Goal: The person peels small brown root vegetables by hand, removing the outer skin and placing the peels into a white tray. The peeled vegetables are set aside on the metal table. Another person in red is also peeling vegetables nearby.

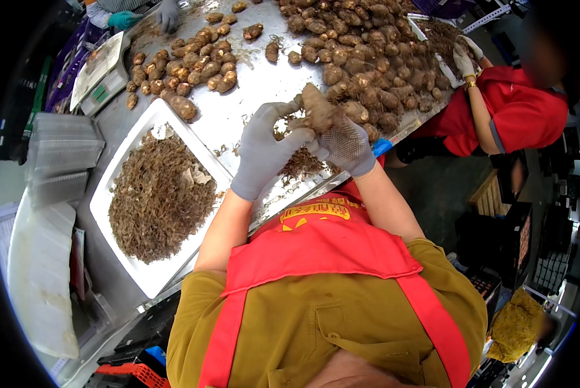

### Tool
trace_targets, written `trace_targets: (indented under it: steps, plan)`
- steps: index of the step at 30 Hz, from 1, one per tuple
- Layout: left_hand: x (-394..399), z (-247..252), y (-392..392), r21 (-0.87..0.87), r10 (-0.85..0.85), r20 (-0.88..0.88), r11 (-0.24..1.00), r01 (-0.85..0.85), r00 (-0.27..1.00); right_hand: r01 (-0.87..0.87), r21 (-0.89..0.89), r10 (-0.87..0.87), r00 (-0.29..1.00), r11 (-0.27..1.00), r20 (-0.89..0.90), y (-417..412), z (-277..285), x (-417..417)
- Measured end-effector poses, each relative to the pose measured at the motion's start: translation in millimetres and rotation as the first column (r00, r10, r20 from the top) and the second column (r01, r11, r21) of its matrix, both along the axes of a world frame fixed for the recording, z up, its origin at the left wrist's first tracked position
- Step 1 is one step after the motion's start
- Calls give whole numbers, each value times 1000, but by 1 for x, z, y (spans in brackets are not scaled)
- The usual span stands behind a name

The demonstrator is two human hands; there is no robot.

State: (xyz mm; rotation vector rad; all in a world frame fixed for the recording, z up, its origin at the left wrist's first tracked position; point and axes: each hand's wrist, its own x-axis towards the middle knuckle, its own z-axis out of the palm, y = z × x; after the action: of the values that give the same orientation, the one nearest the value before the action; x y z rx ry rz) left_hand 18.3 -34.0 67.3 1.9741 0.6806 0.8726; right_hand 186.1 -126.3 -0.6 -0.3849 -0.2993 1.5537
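Note:
Before me I hold a brown, hairy taro corm (317, 109) above the metal table. My right hand (347, 145), in a grey glove with a dotted palm, grips its lower right side. Curved around the left side, my left hand (270, 145) in a grey glove has its fingertips and thumb against the corm. Loose root fibres (302, 164) lie on the table beneath both hands. Just beyond my right hand begins a big heap of untrimmed taro corms (367, 63). Cleaner corms (197, 63) form a smaller group at the far left.
A white foam tray (120, 264) full of root fibres (159, 199) sits left of me. Behind it are a weighing scale (98, 89) and stacked clear plastic containers (62, 145). A red-aproned co-worker (522, 106) handles another fibre-filled tray at right; another person's gloved hands (147, 18) are across the table.

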Motion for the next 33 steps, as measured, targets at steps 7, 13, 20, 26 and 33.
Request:
trace_targets:
  steps: [7,13,20,26,33]
  plan:
    - [-7,-39,20,-199,26,14,980,-23,1000,265,78,-227,600,961,767,-12,5,16]
    - [-19,-71,4,-14,23,-227,1000,-27,974,253,75,-264,922,964,282,-94,-3,36]
    - [-22,-122,-2,264,233,-398,955,-133,887,482,-479,-318,867,734,384,-209,-103,78]
    - [-23,-162,-12,475,303,-541,880,-12,784,370,-610,28,840,701,541,-161,-140,71]
    - [-22,-166,-14,538,334,-574,842,36,748,246,-578,151,820,778,552,-151,-140,84]
